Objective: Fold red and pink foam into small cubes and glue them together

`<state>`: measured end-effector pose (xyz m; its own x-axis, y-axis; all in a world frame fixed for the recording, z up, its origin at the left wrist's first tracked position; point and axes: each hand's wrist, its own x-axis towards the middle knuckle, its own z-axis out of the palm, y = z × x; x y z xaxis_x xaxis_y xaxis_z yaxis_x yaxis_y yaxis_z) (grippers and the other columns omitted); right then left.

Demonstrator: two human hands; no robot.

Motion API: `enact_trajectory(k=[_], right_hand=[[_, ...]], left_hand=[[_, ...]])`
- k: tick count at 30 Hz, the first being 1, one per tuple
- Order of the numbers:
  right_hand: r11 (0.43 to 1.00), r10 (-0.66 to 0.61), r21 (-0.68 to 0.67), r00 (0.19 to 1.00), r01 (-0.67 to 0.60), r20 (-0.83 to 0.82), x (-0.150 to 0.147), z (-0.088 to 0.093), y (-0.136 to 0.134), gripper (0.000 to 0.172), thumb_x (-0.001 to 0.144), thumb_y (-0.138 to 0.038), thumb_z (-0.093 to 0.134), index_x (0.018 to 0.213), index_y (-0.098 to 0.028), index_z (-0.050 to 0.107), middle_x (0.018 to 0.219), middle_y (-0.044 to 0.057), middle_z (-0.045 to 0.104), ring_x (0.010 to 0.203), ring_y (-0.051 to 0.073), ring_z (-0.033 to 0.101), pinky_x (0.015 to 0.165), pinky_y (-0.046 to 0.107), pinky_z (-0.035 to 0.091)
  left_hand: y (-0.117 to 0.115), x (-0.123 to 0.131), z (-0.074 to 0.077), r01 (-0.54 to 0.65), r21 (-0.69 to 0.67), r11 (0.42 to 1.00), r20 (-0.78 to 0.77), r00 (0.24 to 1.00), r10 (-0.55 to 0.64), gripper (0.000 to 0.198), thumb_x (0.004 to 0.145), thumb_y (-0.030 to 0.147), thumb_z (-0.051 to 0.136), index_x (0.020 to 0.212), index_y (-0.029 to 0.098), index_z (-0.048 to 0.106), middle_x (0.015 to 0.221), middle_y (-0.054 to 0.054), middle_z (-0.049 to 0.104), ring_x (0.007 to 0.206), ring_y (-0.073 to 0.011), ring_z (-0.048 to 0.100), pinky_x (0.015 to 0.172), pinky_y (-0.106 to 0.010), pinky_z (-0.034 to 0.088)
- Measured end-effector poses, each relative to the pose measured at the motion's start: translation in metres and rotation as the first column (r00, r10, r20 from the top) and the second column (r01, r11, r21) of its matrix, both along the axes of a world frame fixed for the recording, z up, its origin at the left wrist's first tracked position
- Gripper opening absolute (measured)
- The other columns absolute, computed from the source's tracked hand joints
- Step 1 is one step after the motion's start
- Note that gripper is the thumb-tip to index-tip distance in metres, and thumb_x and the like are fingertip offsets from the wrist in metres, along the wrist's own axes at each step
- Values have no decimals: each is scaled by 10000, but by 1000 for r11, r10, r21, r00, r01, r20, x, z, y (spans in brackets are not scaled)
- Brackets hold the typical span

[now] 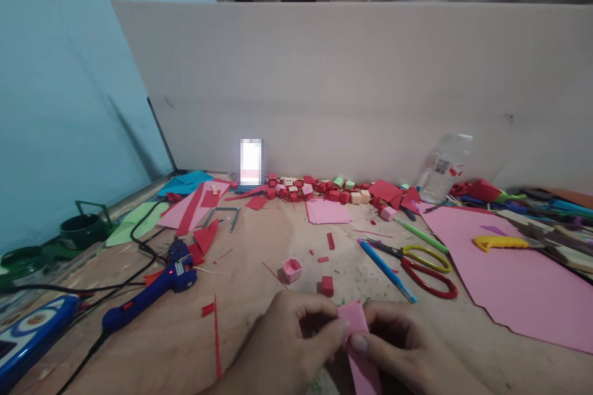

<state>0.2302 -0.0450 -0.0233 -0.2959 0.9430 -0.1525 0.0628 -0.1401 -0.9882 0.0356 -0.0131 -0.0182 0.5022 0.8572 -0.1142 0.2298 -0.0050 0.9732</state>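
Note:
My left hand point(287, 345) and my right hand point(407, 345) meet at the bottom centre, each pinching the top of a narrow pink paper strip point(359, 345) between thumb and fingers. The strip runs down between my hands to the frame's bottom edge. Just beyond my hands on the wooden table point(250, 241) lie a small pink paper box point(291, 270) and a small red paper cube point(327, 286).
A blue glue gun point(152, 290) with black cord lies at the left. Scissors point(417, 262), a blue pen point(386, 270) and a large pink sheet point(509, 278) lie at the right. Many small red cubes point(319, 188), a lit phone point(251, 162) and a plastic bottle point(442, 170) stand by the back board.

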Motion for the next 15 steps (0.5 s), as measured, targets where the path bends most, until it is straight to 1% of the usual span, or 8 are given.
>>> enact_trajectory(k=[3, 8, 12, 15], right_hand=[[1000, -16, -7, 1000, 16, -4, 0, 0, -1, 367, 802, -546, 837, 826, -182, 794, 810, 52, 737, 846, 226, 677, 781, 299, 503], [1000, -30, 1, 999, 30, 23, 1, -3, -2, 394, 781, -575, 842, 820, -185, 798, 820, 55, 736, 840, 230, 675, 772, 307, 506], [999, -48, -21, 999, 49, 23, 2, -5, -1, 375, 768, -554, 860, 825, -190, 793, 829, 50, 741, 841, 224, 672, 768, 299, 502], [999, -42, -15, 999, 43, 18, 3, -6, -2, 370, 801, -540, 840, 829, -176, 779, 831, 48, 746, 802, 198, 656, 737, 278, 482]], left_hand=[[1, 0, -1, 3, -24, 1000, 24, 1000, -3, 302, 861, 388, 679, 858, 118, 815, 699, -40, 689, 656, -164, 599, 608, -245, 447], [2, 0, 1, 1, 37, 999, 17, 1000, -2, 257, 863, 340, 670, 858, 137, 827, 726, -38, 711, 668, -163, 600, 639, -255, 460], [1, 1, 4, 6, -7, 1000, 57, 998, -6, 235, 831, 322, 686, 834, 133, 824, 730, -38, 707, 659, -162, 596, 638, -261, 457], [0, 2, 6, -5, -44, 999, 75, 997, 8, 250, 823, 337, 683, 813, 121, 808, 670, -16, 643, 627, -147, 560, 598, -248, 418]])
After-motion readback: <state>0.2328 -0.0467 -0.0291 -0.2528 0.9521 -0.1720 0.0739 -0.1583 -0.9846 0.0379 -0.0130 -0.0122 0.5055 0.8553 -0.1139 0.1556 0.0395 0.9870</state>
